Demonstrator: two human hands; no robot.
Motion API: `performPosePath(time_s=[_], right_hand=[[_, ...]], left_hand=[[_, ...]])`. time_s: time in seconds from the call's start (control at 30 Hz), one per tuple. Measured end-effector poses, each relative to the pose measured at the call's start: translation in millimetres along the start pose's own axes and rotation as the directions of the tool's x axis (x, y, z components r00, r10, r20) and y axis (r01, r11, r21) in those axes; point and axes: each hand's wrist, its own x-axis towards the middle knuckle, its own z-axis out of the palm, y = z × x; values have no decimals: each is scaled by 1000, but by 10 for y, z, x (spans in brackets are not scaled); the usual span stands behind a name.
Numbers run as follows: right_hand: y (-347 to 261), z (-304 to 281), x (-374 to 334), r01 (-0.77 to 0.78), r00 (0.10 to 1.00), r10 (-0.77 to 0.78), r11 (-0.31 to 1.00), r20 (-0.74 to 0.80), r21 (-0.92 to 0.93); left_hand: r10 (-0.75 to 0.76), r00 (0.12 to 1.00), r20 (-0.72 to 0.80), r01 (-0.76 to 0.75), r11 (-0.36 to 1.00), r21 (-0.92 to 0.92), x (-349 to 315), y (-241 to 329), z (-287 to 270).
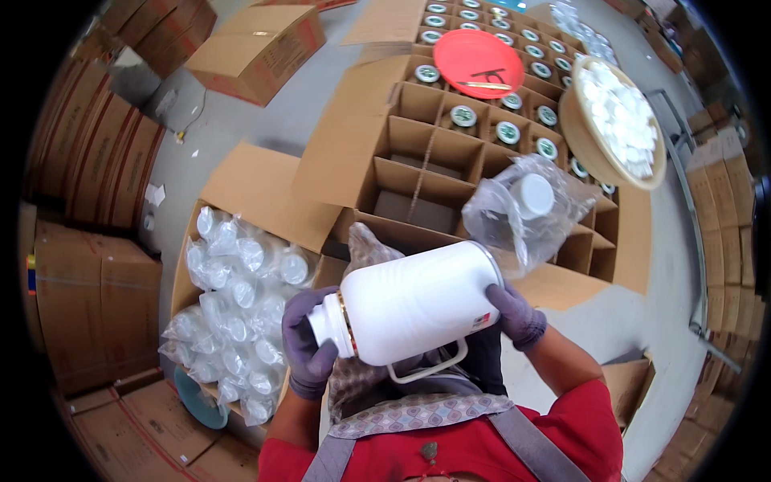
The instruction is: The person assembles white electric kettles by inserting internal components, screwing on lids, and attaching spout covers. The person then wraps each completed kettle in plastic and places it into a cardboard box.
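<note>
A white thermos jug (pixel 422 301) with a gold band and a side handle lies tilted sideways between my two gloved hands. My left hand (pixel 309 345) is closed around its narrow neck end. At the wide base, my right hand (pixel 514 313) grips the other end. The handle points down toward my lap. Just beyond the jug, a clear plastic bag (pixel 502 213) with a white round-topped item (pixel 532 197) inside rests on a divided carton (pixel 434 210).
Several lidded jars fill the carton's far cells. On it sit a red plate (pixel 474 56) with a cutter and a beige basin (pixel 572 120) of white pieces. At left, an open carton (pixel 241 173) holds bagged clear containers (pixel 241 289); stacked boxes (pixel 96 297) stand beyond.
</note>
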Motion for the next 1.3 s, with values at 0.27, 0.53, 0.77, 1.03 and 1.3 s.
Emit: performPosePath(time_s=[0.27,0.53,0.77,1.03,1.3], right_hand=[[-69,163,-1085,764,644,-450,421,618,-490],[82,576,-1349,483,874,-442,740,203,-468],[-265,477,-1545,727,244,-535,-451,809,-518],[-684,25,-1392,671,727,-597,516,338,-532],[-486,231,-823,705,676,-680,486,283,-516]], left_hand=[[-201,943,-265,144,965,-221,-442,128,-111],[168,983,71,-182,920,347,-778,172,-199],[-168,907,386,-68,846,529,-789,-125,-298],[379,827,415,-562,529,636,-147,658,71],[190,576,795,-393,917,66,184,878,1609]])
